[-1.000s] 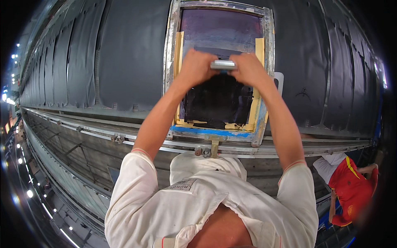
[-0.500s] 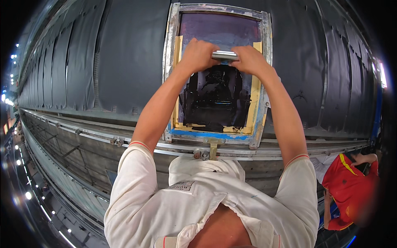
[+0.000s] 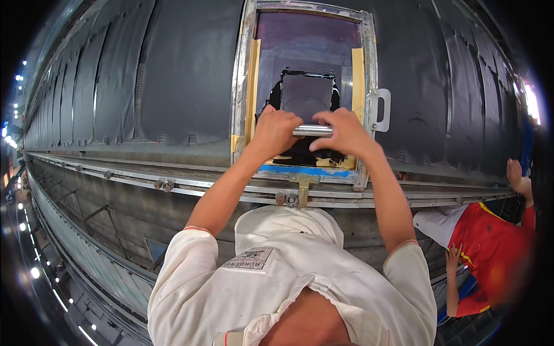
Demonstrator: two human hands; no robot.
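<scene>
A squeegee [image 3: 313, 131] with a shiny metal bar handle lies crosswise over the near part of a framed printing screen [image 3: 372, 63]. My left hand [image 3: 276, 134] is wrapped round the left end of its bar. At the right end, my right hand [image 3: 349, 132] has its thumb and fingers spread apart, with the bar lying between them. Black ink [image 3: 275, 95] outlines a greyish rectangle on the mesh [image 3: 311, 34] beyond the squeegee. More dark ink shows beneath my hands; the squeegee's blade is hidden.
Yellowish tape [image 3: 358, 75] lines the screen's inner sides. A white handle [image 3: 382, 109] sticks out from its right side. Black sheets [image 3: 184, 75] cover the long table. A metal rail [image 3: 231, 187] runs along the near edge. A person in a red shirt [image 3: 485, 248] stands at the right.
Both hands and the squeegee have come nearer to me across the screen, uncovering the greyish rectangle. My right hand's fingers have loosened from the bar. The person in red has raised a hand.
</scene>
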